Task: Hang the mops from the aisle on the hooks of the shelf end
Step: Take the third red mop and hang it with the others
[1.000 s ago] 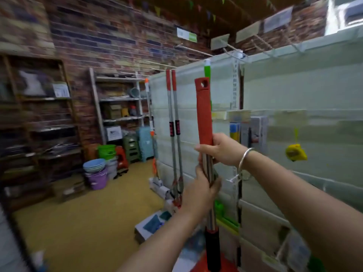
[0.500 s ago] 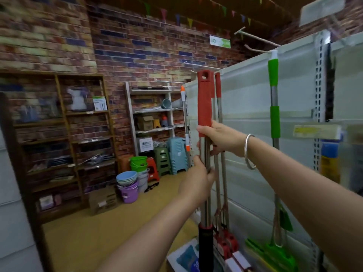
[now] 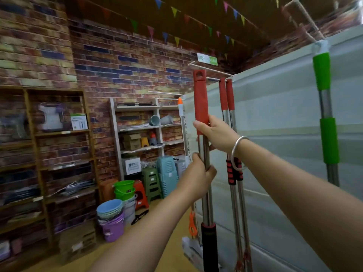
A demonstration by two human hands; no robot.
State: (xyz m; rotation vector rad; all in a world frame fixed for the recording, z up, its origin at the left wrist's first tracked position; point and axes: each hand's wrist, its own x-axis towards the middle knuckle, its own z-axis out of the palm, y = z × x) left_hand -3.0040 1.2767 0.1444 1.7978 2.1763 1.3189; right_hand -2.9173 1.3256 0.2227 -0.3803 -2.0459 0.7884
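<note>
We face the grey shelf end [image 3: 275, 134], where white hooks [image 3: 208, 69] stick out along its top edge. A green mop [image 3: 322, 75] already hangs from one hook on the right, and two red mops [image 3: 225, 95] hang side by side from another further along.

We hold a third red mop [image 3: 200, 101] upright in front of the panel, left of that pair, its pole running down out of view. Our right hand [image 3: 218, 134] wraps the bottom of its red sleeve; our left hand [image 3: 198, 173] curls round the bare steel pole just below. Both grips look firm.

The hanging hole [image 3: 199, 74] at the mop's tip sits near the free hook's level, just below its rod. To do this well, we judge we should lift a little, turn the pole so the hole faces the hook's end, then slide it on and lower gently. The risk we see is knocking the hung pair, so we keep the pole vertical and steady it with the lower hand.
</note>
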